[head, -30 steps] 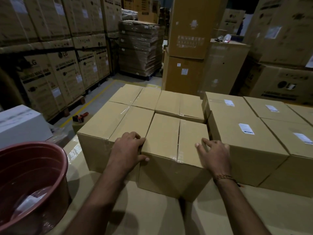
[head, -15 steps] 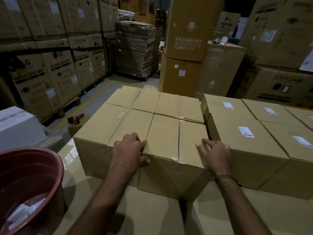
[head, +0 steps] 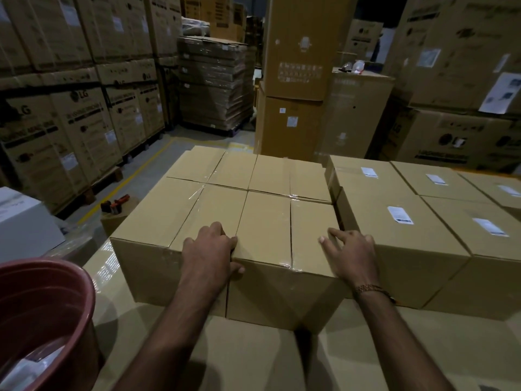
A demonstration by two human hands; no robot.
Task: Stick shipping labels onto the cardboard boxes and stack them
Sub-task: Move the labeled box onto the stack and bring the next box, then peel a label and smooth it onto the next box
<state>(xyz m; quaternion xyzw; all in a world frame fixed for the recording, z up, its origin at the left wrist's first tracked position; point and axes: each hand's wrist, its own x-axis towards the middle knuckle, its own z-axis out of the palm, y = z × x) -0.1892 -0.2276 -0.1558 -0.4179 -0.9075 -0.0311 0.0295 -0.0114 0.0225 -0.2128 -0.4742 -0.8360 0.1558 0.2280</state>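
Near left: red-brown plastic tub [head: 42, 314]. Left hand [head: 210, 251] curled over the front top edge of the tape-sealed plain brown cardboard box [head: 265, 230]; right hand [head: 351, 256] flat, fingers spread, at its right corner. Right of it: white-labelled brown boxes [head: 400, 230].

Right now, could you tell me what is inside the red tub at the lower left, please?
Inside the red tub, something pale and shiny, perhaps plastic-wrapped sheets, lies at the bottom. The frame edge cuts off the rest, so I cannot tell what they are.
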